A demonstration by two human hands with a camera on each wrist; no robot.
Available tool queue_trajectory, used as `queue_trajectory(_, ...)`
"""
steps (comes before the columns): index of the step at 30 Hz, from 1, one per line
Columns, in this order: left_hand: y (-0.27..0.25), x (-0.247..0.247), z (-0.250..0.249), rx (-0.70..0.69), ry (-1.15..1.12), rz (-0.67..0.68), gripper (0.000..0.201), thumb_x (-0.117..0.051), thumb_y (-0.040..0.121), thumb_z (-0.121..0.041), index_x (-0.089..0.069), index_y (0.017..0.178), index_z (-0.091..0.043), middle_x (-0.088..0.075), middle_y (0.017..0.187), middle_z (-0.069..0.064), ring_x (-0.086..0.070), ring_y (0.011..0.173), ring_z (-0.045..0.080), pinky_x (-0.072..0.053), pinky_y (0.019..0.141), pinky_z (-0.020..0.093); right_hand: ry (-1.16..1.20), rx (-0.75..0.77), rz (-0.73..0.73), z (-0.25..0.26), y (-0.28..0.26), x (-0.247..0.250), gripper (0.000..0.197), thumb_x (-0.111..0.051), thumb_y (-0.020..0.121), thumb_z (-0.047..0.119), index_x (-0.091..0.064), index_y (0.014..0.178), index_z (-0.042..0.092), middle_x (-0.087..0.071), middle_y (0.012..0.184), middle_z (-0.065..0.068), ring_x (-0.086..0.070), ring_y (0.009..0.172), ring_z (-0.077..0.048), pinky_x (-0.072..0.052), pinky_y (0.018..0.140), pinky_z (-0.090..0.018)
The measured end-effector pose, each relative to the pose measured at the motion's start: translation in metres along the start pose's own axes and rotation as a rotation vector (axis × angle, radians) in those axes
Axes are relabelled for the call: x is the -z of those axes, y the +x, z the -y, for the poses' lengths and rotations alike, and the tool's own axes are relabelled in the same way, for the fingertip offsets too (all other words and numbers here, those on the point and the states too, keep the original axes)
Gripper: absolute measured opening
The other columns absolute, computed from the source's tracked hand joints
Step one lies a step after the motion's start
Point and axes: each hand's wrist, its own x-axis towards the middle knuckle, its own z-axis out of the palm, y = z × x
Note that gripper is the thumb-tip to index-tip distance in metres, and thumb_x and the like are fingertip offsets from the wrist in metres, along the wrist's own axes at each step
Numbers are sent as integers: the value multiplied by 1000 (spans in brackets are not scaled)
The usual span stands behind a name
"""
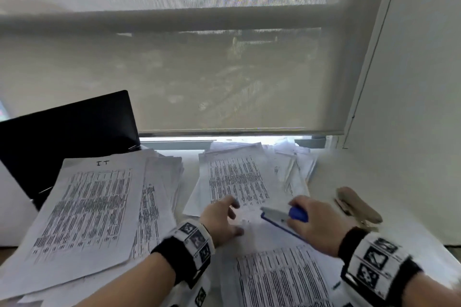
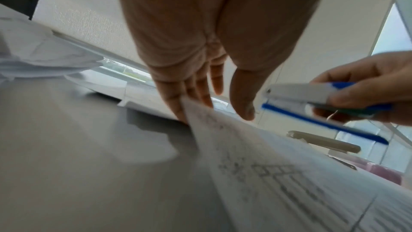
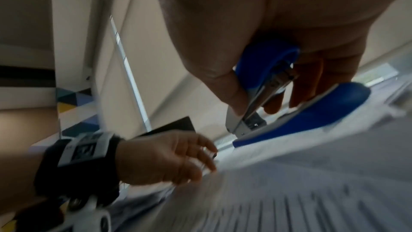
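Nearest the camera, a set of printed sheets [image 1: 282,279] lies on a white desk [image 1: 349,169], with its far corner reaching up to the blue stapler [image 1: 282,217]. Both wrists wear black wristbands [image 1: 184,247] with patterned white tags.

The left hand [image 1: 219,219], just left of the blue stapler, is spread and relaxed. Its nearly straight fingers [image 2: 176,98] touch the lifted corner of the printed sheets, and the thumb stands apart. The hand grips nothing.

The right hand [image 1: 316,227] is wrapped around the rear of the blue stapler, thumb on one side and fingers on the other. It holds the stapler low over the sheets' corner, nose pointing at the left hand. The stapler gapes open, its grey upper arm raised off the blue base. Blur hides whether the corner already sits inside the mouth.

Just right of the blue stapler, a beige stapler [image 1: 356,204] lies on the desk, apart from the right hand. Directly beyond the blue stapler lies a second stack [image 1: 237,177] of printed pages, fanned loosely. Well to its left is a thicker stack marked "IT" [image 1: 87,207]. Farther left and behind that stack, a black laptop [image 1: 62,137] stands open. A lowered roller blind [image 1: 199,70] covers the window beyond everything.
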Motion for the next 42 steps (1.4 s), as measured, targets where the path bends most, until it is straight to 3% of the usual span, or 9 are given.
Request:
queue_trajectory(5, -29, -4, 5, -80, 493, 194, 90, -66, 74, -68, -32, 148, -30, -32, 153, -7, -30, 138, 20, -28, 115, 42, -8, -10, 67, -5, -6, -31, 34, -64, 86, 35, -55, 115, 21, -60, 101, 3, -58, 90, -12, -41, 78, -16)
queue_trajectory(10, -35, -14, 9, -52, 642, 344, 114, -54, 70, -84, 2, 155, -33, 8, 163, -9, 2, 150, 22, -3, 116, 57, -67, -29, 128, 10, -1, -41, 52, -59, 87, 42, -45, 134, 28, -59, 120, 1, -56, 103, -14, -44, 92, -23)
queue_trajectory(12, -34, -17, 11, -36, 657, 349, 116, -51, 67, -87, 5, 154, -35, 11, 163, -9, 3, 151, 22, -1, 116, 58, -132, -12, 150, 14, 1, -43, 43, -55, 89, 37, -51, 130, 25, -62, 121, 0, -58, 106, -17, -45, 91, -24)
queue_trajectory(15, -35, -19, 11, -10, 648, 363, 116, -50, 67, -88, 7, 154, -35, 12, 162, -9, 4, 151, 22, 1, 116, 59, -147, 29, 211, 19, -4, -45, 28, -55, 82, 34, -61, 106, 21, -64, 98, 3, -59, 85, -15, -44, 68, -17)
queue_trajectory(19, -36, -16, 8, -7, 630, 377, 115, -51, 69, -86, 7, 154, -35, 13, 162, -9, 7, 150, 23, 6, 116, 60, -176, 19, 244, 22, -14, -57, 12, -51, 81, 35, -52, 82, 23, -56, 82, 3, -55, 72, -15, -38, 55, -17)
queue_trajectory(24, -38, -16, 8, 4, 577, 370, 115, -55, 69, -83, 6, 154, -36, 13, 162, -10, 9, 150, 23, 7, 116, 59, -170, -56, 206, 33, -11, -70, 14, -49, 83, 31, -42, 72, 26, -54, 86, 1, -53, 79, -20, -42, 68, -26)
queue_trajectory(28, -38, -16, 8, 6, 552, 356, 115, -58, 68, -81, 4, 154, -36, 12, 162, -10, 9, 150, 22, 6, 117, 60, -132, -81, 178, 43, -8, -73, 17, -46, 83, 33, -56, 90, 21, -64, 100, -5, -60, 90, -23, -48, 81, -31)
queue_trajectory(32, -37, -16, 9, 17, 540, 366, 116, -60, 68, -80, 4, 154, -37, 13, 162, -10, 10, 150, 22, 7, 116, 61, -199, -48, 200, 39, -14, -66, 12, -47, 85, 27, -42, 74, 25, -58, 91, -2, -54, 81, -19, -41, 71, -23)
queue_trajectory(42, -35, -19, 11, 8, 520, 362, 117, -60, 67, -81, 5, 154, -37, 14, 162, -10, 12, 150, 22, 6, 117, 60, -164, -42, 138, 41, -24, -74, 12, -47, 86, 28, -55, 90, 21, -62, 89, -1, -59, 81, -19, -47, 70, -25)
